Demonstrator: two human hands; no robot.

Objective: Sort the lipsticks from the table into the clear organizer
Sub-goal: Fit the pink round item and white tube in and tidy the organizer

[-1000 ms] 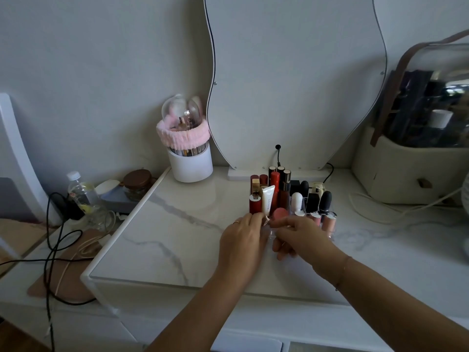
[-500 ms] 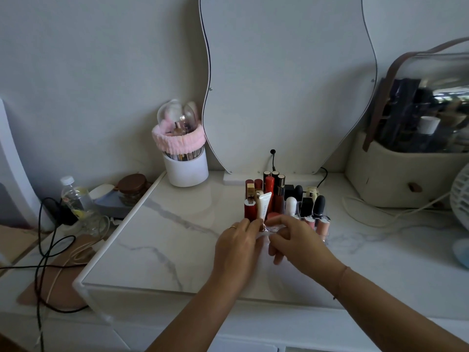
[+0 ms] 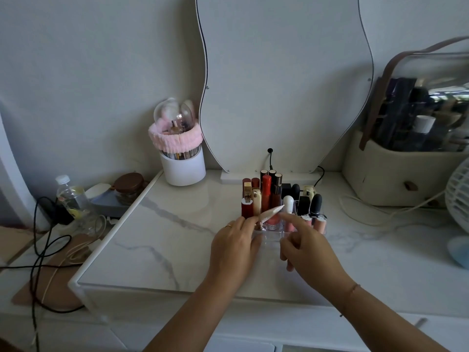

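Observation:
The clear organizer point(image 3: 272, 231) stands mid-table in front of the mirror, packed with several upright lipsticks in red point(image 3: 266, 193), black point(image 3: 316, 204), white and pink. A white squeeze tube point(image 3: 270, 214) leans to the right across its front row, cap end down. My left hand point(image 3: 237, 246) pinches the tube's lower end at the organizer's front left corner. My right hand point(image 3: 308, 246) hovers at the front right, forefinger stretched out close to the tube's tip, holding nothing.
A wavy mirror point(image 3: 281, 80) rises behind the organizer. A white brush cup with a pink band point(image 3: 182, 161) sits at back left, a beige cosmetics case point(image 3: 406, 174) at back right, a small fan point(image 3: 458, 196) at the right edge. Cables, a bottle point(image 3: 69, 196) and a jar lie off the table's left.
The white tube, upright in the front row earlier, now tilts to the right in my left hand. My right hand has drawn back slightly from the organizer's front.

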